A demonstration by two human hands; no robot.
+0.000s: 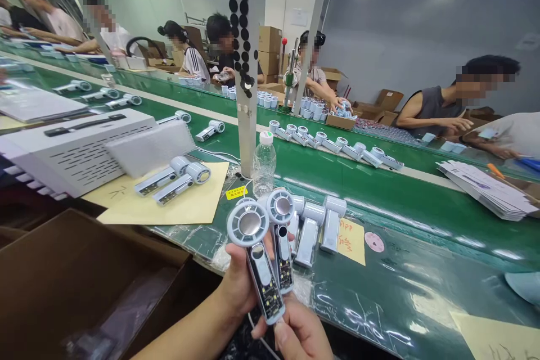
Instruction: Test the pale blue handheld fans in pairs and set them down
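Note:
Two light-blue handheld fans are in my left hand [240, 284], which is closed around their handles. The front fan [264, 275] tilts with its round head up and its circuit board exposed. Just behind it, the second fan [283, 253] also shows a bare board. My right hand [299, 329] is closed in a pinch at the front fan's bottom end. A thin white cable [255, 326] runs beside these fingers; its plug end is hidden by them. Several more fans [310, 233] lie on the green bench just beyond my hands.
A clear plastic bottle [264, 166] stands by a metal post [247, 140]. Two fans [175, 183] lie on yellow paper [202, 202] beside a white slotted box [80, 146]. A cardboard box [84, 270] is at lower left. Across the conveyor [422, 197] with its row of fans, several people work.

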